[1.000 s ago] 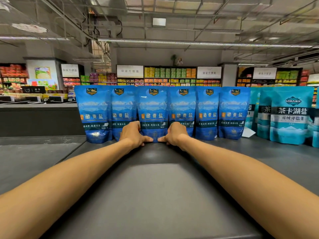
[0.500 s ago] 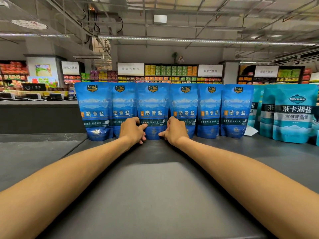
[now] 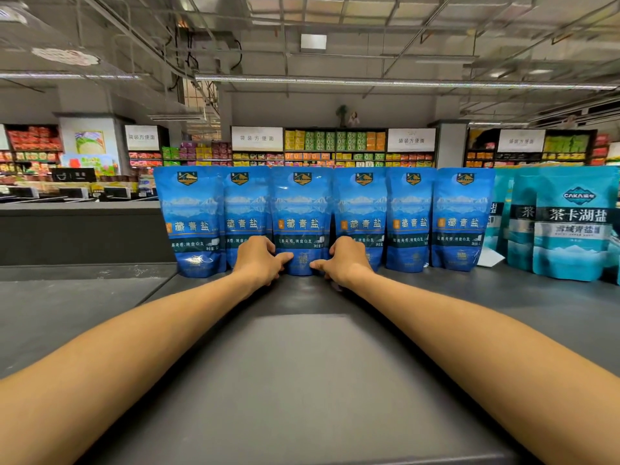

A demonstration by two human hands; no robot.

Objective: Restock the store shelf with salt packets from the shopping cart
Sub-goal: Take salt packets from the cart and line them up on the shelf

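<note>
Several blue salt packets stand upright in a row at the back of the dark grey shelf top [image 3: 302, 364]. Both hands grip the base of the middle salt packet [image 3: 302, 209]. My left hand [image 3: 256, 261] holds its lower left side, thumb on the front. On the lower right side sits my right hand [image 3: 345, 263], thumb also on the front. The packet stands upright between its neighbours, the leftmost packet [image 3: 191, 216] and the rightmost packet [image 3: 461, 216] at the row's ends. The shopping cart is out of view.
Teal salt packets [image 3: 570, 226] of another brand stand to the right of the blue row. A white paper tag [image 3: 489, 258] lies between the two groups. A lower grey surface [image 3: 67, 297] steps down at left. Stocked store shelves [image 3: 335, 146] fill the far background.
My thumbs lay flat on the shelf in front of the middle packet; both hands have since closed around its lower sides, thumbs on its front. The packet row stays in place.
</note>
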